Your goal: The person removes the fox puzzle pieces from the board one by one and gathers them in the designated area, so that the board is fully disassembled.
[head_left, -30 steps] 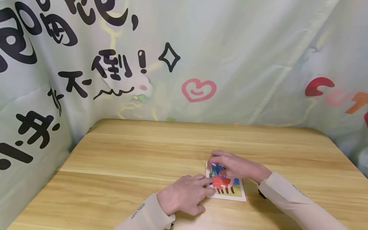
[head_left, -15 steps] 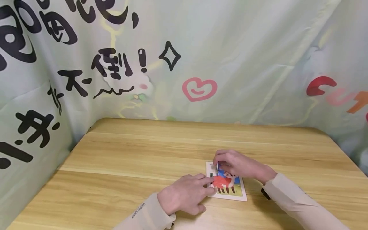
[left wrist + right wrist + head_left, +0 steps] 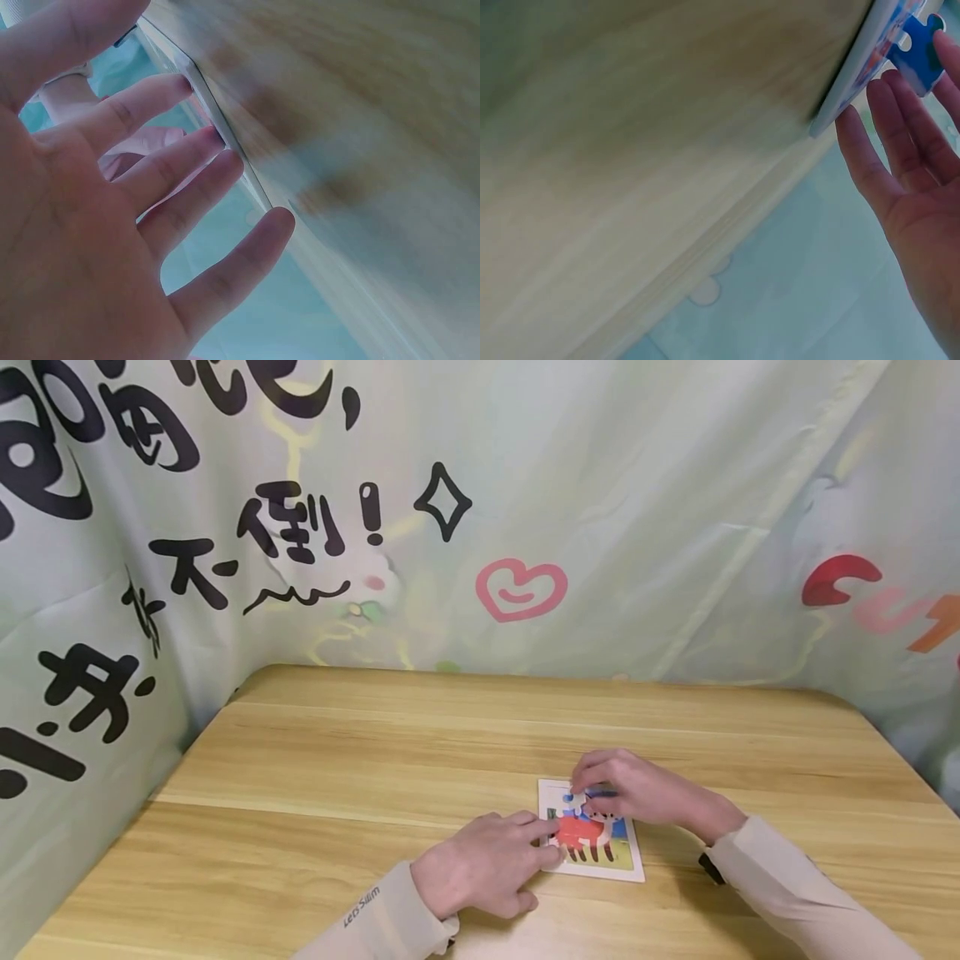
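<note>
A pale cloth backdrop (image 3: 637, 485) hangs behind and along the left side, printed with large black characters on the left, a pink smiling heart (image 3: 516, 597) near the middle and coloured letters at the far right; in front of it lies a light wooden table (image 3: 360, 760) with rounded far corners.

On the near part of the table, right of its middle, a small puzzle board (image 3: 555, 785) lies flat; its white border frames a red-orange animal with dark legs, over blue at the far side and yellow at the near side; a pale patch shows at its far left.

The left hand (image 3: 483, 864) is at the board's left, its fingers spread apart; two fingertips rest on the board's left edge, while the thumb lies off the board, near its near left corner.

The right hand (image 3: 637, 785) reaches in from the right over the far half of the board, thumb and fingers together on a blue puzzle piece (image 3: 919, 64), pinched and tilted up from the board's face; whether the piece touches the board I cannot tell.

Both arms wear light sleeves, the left sleeve (image 3: 390, 914) bearing dark lettering; a small dark object (image 3: 711, 868) shows under the right cuff.
</note>
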`<state>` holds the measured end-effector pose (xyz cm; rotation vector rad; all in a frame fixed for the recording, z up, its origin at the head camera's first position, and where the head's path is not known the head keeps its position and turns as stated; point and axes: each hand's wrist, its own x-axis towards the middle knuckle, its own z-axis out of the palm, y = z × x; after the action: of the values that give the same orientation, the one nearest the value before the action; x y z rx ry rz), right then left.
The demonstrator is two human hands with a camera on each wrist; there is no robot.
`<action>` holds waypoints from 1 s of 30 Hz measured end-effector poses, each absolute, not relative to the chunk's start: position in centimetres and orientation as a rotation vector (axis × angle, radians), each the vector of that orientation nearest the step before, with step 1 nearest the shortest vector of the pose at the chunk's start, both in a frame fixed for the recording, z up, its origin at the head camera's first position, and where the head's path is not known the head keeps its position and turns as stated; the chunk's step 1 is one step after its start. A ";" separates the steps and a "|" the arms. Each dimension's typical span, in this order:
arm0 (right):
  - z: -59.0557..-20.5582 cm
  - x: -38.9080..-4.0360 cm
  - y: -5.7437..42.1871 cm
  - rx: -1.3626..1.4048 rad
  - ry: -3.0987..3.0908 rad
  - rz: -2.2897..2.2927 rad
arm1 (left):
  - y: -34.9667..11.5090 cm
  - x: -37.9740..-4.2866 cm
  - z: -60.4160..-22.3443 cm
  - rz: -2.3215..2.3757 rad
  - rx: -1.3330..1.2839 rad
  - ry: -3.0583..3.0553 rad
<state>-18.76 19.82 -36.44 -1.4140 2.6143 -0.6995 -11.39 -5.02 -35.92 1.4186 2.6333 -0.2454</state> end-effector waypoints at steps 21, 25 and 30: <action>-36.6 -18.6 19.8 -1.424 2.649 -0.733 | -5.0 -11.3 -35.8 -0.237 1.404 2.639; -36.3 -18.7 19.9 -1.406 2.680 -0.759 | -5.0 -11.3 -35.8 -0.233 1.400 2.636; -35.9 -19.2 20.2 -1.443 2.719 -0.785 | -5.0 -11.3 -35.9 -0.229 1.403 2.635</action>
<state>-19.20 20.17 -35.90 -1.4432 2.7189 -0.7852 -11.27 -4.97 -35.86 1.4032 2.6348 -0.2294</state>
